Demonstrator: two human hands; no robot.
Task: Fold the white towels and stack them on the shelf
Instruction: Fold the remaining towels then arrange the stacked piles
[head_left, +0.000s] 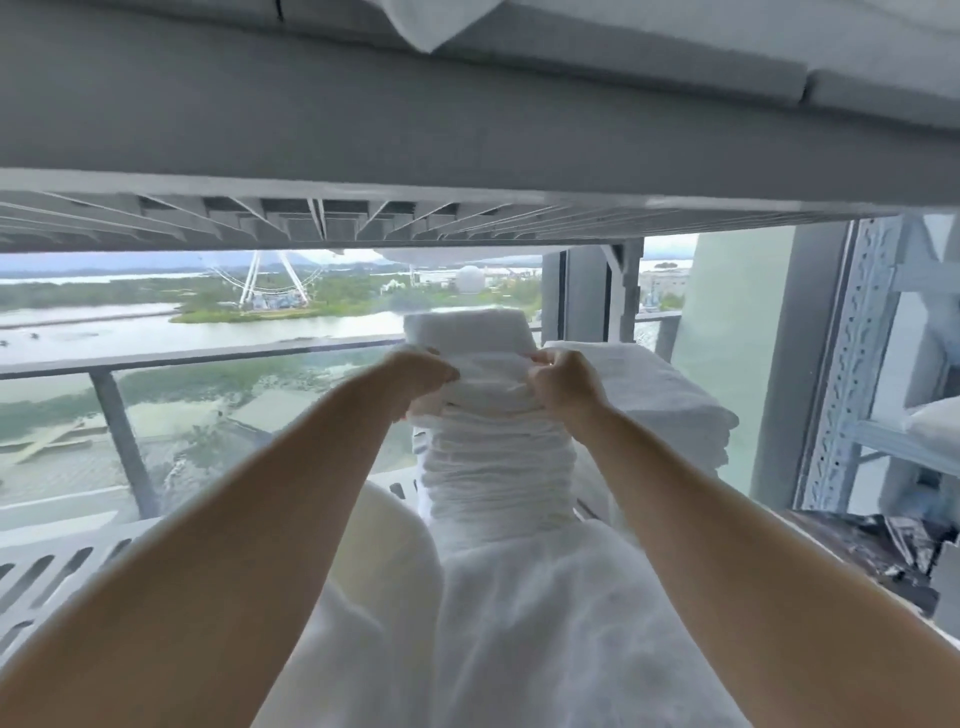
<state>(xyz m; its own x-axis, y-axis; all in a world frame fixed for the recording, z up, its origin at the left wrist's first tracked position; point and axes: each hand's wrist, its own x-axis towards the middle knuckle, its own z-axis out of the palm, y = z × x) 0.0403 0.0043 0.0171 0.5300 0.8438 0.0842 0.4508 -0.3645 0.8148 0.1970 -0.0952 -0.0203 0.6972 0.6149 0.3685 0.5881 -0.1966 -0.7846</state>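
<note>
Head view looks forward, close under shelf (363, 119)

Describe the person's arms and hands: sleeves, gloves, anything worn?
The left forearm and right forearm are bare up to the frame edge, with no sleeves in view. The left hand and right hand are bare too, with no gloves. There is no watch or bracelet at either wrist. The fingers are too blurred to tell whether any rings are worn.
</note>
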